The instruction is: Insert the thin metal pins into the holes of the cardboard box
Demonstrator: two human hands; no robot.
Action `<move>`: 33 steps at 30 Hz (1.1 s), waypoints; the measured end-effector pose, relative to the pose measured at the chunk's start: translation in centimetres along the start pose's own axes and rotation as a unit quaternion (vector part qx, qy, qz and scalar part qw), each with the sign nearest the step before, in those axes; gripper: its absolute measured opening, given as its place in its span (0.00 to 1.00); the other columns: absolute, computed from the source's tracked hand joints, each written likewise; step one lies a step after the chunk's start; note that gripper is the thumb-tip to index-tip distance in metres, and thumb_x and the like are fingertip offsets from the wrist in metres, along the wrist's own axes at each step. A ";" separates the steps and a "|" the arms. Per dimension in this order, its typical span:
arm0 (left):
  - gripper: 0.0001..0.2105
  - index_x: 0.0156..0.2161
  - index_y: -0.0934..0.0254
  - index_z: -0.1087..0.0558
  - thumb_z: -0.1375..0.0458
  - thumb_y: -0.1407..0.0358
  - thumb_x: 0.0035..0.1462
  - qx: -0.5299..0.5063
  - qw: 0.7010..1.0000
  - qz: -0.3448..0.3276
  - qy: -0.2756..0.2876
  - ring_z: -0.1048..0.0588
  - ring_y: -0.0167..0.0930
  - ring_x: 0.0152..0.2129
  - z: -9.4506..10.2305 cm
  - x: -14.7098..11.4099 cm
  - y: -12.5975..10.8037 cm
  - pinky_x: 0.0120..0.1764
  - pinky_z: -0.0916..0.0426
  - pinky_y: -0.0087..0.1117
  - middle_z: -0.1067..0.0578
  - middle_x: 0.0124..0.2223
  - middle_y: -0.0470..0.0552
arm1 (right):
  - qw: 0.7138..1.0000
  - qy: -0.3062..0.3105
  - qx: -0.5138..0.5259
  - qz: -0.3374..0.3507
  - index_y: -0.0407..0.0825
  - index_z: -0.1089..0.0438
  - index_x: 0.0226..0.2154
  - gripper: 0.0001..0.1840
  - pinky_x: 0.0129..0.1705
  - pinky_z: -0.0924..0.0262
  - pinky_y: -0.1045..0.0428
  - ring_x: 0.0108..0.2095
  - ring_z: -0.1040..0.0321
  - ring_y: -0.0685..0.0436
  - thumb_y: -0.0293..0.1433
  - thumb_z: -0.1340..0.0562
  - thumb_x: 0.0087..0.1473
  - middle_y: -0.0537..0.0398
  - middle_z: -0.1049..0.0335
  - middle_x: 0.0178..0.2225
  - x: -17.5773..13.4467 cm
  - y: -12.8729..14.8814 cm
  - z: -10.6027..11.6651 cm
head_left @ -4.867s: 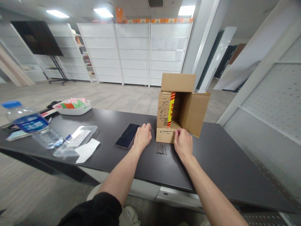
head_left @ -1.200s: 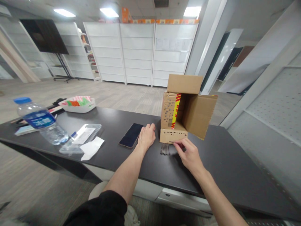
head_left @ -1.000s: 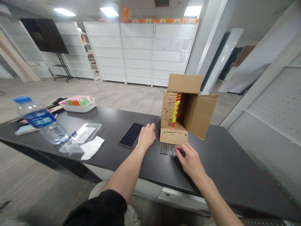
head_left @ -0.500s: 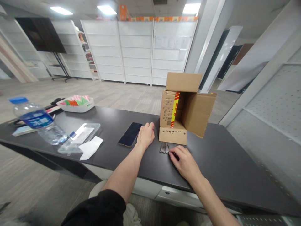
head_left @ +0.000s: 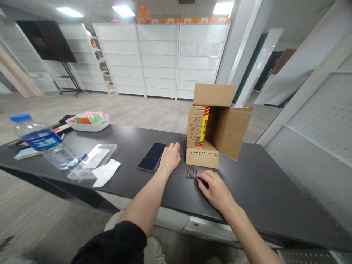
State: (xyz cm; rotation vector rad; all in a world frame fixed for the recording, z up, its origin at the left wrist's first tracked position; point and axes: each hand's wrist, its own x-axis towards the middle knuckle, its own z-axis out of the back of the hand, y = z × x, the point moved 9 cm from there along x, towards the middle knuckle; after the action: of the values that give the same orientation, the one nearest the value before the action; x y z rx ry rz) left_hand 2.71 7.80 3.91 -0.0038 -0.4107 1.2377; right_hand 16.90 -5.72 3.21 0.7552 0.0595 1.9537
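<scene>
Several thin metal nails (head_left: 190,172) lie side by side in a row on the dark tabletop, just before the open cardboard box (head_left: 202,158). At the right end of that row, my right hand (head_left: 213,185) has its thumb and forefinger closed on the end nail. My left hand (head_left: 170,157) rests on the table between the phone (head_left: 152,157) and the box, its fingers curled in; whatever may be inside them is hidden. The box's front flap carries a line of small holes, and round nail heads dot its left face.
To the left are a water bottle (head_left: 45,141), a clear plastic case (head_left: 103,154), a white paper piece (head_left: 106,173) and a white tray (head_left: 90,124) with colourful packets. The dark table's (head_left: 275,190) front edge runs below my forearms.
The nail at my right fingertips was slanted and now lies more in line with the row. My right hand has shifted very slightly left; my left hand has stayed in place.
</scene>
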 end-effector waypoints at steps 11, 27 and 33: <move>0.11 0.45 0.60 0.32 0.53 0.73 0.63 0.000 1.000 0.004 0.005 0.26 0.34 0.41 0.0 0.0 0.0 0.48 0.36 0.36 0.27 0.44 0.53 | 1.000 -0.001 0.002 0.004 0.50 0.27 0.41 0.11 0.41 0.35 0.45 0.39 0.29 0.40 0.26 0.44 0.62 0.49 0.24 0.38 0.2 0.5 0.4; 0.10 0.45 0.60 0.32 0.52 0.72 0.63 0.002 1.000 0.005 0.003 0.26 0.34 0.41 -0.2 0.0 0.1 0.48 0.36 0.35 0.27 0.44 0.52 | 1.000 -0.003 -0.005 0.004 0.50 0.28 0.41 0.09 0.44 0.34 0.45 0.41 0.29 0.40 0.27 0.44 0.63 0.49 0.26 0.40 0.3 0.8 0.4; 0.10 0.44 0.60 0.32 0.53 0.73 0.63 -0.001 1.000 -0.002 -0.006 0.26 0.33 0.40 -0.2 0.1 0.1 0.47 0.36 0.35 0.27 0.43 0.52 | 1.000 0.000 -0.021 -0.001 0.50 0.28 0.47 0.11 0.50 0.33 0.41 0.49 0.30 0.37 0.31 0.41 0.64 0.44 0.29 0.50 0.6 1.4 0.2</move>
State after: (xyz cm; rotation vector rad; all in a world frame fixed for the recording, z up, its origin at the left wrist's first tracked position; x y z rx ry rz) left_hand 2.67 7.96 3.68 0.0027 -0.4211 1.2335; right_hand 15.71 -5.96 4.10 0.7268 0.0194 1.9470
